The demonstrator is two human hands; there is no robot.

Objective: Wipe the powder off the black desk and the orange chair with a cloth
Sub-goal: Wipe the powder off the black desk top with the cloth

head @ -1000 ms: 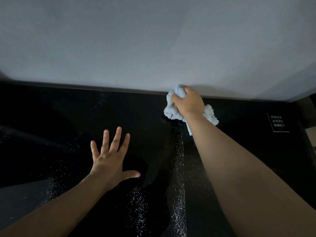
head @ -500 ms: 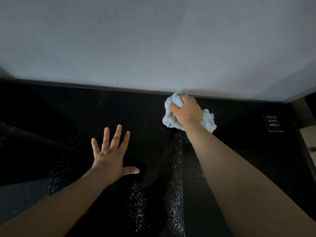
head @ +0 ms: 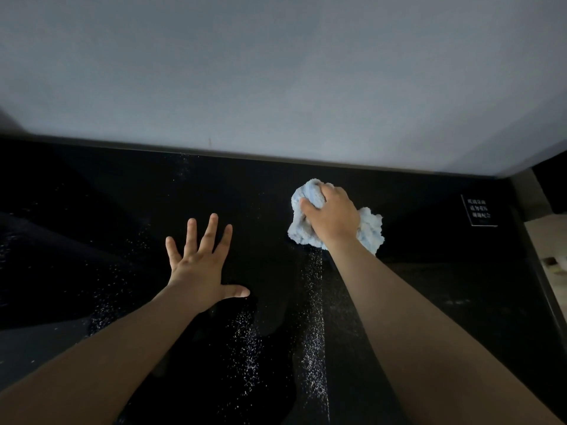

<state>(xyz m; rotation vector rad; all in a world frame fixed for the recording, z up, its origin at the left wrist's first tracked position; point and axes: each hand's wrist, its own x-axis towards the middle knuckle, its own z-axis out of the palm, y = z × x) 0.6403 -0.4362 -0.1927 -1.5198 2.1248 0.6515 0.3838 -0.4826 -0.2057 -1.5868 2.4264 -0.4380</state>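
The cloth (head: 369,230), bunched in the curled fingers of the right hand (head: 333,217), has slid from the back edge of the desk (head: 445,302) a little toward the person. It follows a streak of powder (head: 313,332) that still runs to the near edge, so this stroke looks barely begun. The left hand (head: 199,265) stays flat mid-desk, fingers spread wide; the orange chair is out of view, and the dim left side hides how much powder lies there.

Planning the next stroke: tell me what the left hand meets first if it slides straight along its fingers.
The left hand lies flat on the black desk, fingers pointing away. Ahead looks like bare desk, then probably the wall at its back edge; the blue cloth sits off to the right.
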